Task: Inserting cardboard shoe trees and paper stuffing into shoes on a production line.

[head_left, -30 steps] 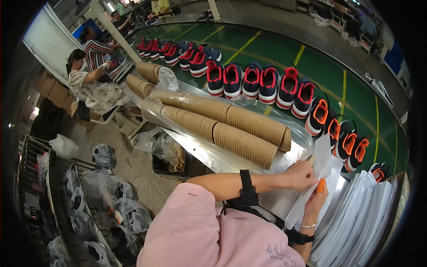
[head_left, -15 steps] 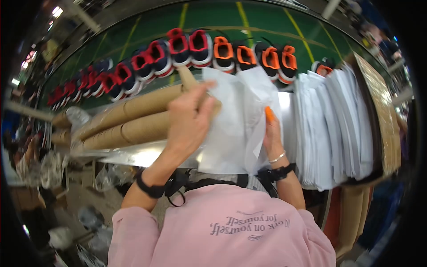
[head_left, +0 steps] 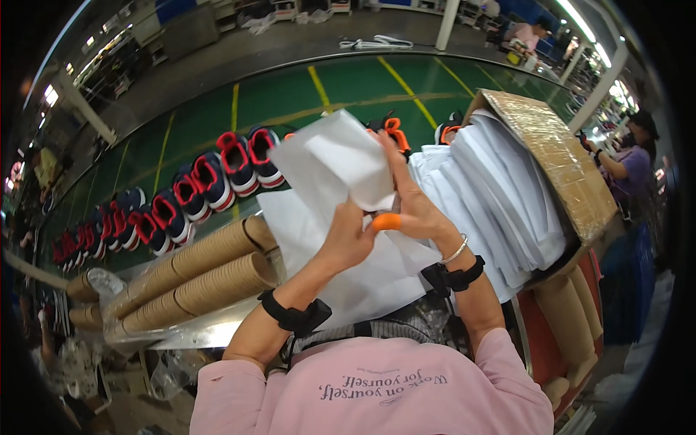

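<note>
**Both hands on a sheet of white tissue paper**

So here both hands are up in front of the chest, working one sheet of white tissue paper (head_left: 330, 163). The left hand (head_left: 348, 235) is closed around the lower middle of the sheet, fingers curled in and pinching it. The right hand (head_left: 413, 206) grips the sheet's right side, fingers stretched up along the edge, and there's an orange rubber finger cot (head_left: 386, 222) on the thumb. Both wrists have black straps, plus a thin silver bracelet (head_left: 457, 251) on the right one.

The sheet is lifted and partly folded over, its lower part hanging down to the metal table edge. Just to the right sits a thick stack of white paper sheets (head_left: 500, 196), leaning against a brown cardboard board (head_left: 554, 156). Left of the hands, long nested stacks of brown paper cups (head_left: 196, 279) lie on their sides. Behind it all, a row of navy and red sneakers (head_left: 188, 199) lines the green conveyor belt (head_left: 290, 101).
</note>
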The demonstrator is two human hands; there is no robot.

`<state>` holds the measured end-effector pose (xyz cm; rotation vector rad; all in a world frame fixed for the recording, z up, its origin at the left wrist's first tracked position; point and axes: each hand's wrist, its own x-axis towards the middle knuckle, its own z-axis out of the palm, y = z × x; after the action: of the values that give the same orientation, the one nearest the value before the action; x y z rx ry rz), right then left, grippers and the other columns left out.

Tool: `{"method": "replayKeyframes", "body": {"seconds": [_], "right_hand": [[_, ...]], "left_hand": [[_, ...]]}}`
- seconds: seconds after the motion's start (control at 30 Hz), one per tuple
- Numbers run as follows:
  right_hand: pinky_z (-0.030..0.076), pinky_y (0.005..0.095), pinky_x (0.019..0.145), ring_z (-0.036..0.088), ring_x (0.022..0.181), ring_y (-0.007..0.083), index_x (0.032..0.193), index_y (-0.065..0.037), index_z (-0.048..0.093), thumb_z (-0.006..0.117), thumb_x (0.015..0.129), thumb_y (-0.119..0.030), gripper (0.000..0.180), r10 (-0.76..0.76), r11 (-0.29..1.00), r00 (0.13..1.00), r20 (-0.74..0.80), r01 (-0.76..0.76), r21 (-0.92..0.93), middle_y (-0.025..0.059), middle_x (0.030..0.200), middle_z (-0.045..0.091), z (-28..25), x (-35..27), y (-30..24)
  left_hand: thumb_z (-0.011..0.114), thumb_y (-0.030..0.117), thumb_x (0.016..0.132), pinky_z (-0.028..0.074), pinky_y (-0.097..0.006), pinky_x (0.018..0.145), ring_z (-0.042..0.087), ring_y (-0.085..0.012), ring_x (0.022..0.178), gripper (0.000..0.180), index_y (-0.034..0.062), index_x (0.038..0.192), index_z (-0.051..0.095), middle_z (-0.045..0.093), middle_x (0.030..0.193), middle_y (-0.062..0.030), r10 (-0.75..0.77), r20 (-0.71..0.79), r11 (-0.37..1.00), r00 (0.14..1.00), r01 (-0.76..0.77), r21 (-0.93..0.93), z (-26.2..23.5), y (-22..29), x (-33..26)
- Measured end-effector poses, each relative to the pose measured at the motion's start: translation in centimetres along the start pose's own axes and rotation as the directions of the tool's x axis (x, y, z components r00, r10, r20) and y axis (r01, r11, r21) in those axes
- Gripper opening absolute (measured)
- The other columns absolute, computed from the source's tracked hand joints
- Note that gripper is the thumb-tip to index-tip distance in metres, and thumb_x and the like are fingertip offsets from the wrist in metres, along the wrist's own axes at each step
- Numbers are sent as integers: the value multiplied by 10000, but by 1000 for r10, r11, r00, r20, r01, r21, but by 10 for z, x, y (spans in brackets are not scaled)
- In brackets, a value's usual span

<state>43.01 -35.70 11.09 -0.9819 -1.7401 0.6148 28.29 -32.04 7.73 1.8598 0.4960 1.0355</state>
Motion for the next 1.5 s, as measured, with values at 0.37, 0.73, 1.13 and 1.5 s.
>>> {"method": "replayKeyframes", "body": {"seconds": [0.37, 0.73, 1.13, 1.5], "right_hand": [[202, 303, 1083, 232, 1353, 229, 1425, -43, 181, 638, 836, -161, 754, -41, 980, 962, -268, -13, -197, 147, 1456, 248, -34, -13, 11], [435, 331, 883, 451, 1105, 207, 1213, -62, 380, 793, 673, -93, 681, -85, 993, 595, -800, -12, -115, 81, 1131, 447, -42, -7, -15], [458, 308, 636, 581, 697, 208, 856, -11, 568, 736, 756, -250, 309, 57, 807, 841, -538, -355, -471, 107, 772, 605, -85, 0, -12], [479, 416, 821, 598, 911, 395, 1248, 44, 405, 763, 683, -211, 716, 30, 718, 918, -395, -295, -630, 257, 1041, 594, -95, 29, 70]], "left_hand": [[560, 25, 780, 475, -381, 758, 617, -339, 905, 302, -34, 1076, 570, 623, 956, -216, 241, -37, 970, 970, -242, -20, 25, 9, 32], [542, 286, 895, 431, -325, 889, 528, -160, 1069, 452, 5, 1240, 465, 540, 1205, -65, -222, 427, -65, 876, 424, -903, 90, 10, 75], [602, 7, 746, 448, -241, 696, 524, -88, 906, 509, 80, 1222, 438, 511, 1010, 18, -162, 474, 657, 865, 453, -602, 74, -19, 113], [614, 84, 859, 485, -265, 777, 574, -161, 950, 366, -16, 1154, 421, 551, 1087, -109, -229, 389, 503, 893, 450, -738, 42, -69, 175]]}}
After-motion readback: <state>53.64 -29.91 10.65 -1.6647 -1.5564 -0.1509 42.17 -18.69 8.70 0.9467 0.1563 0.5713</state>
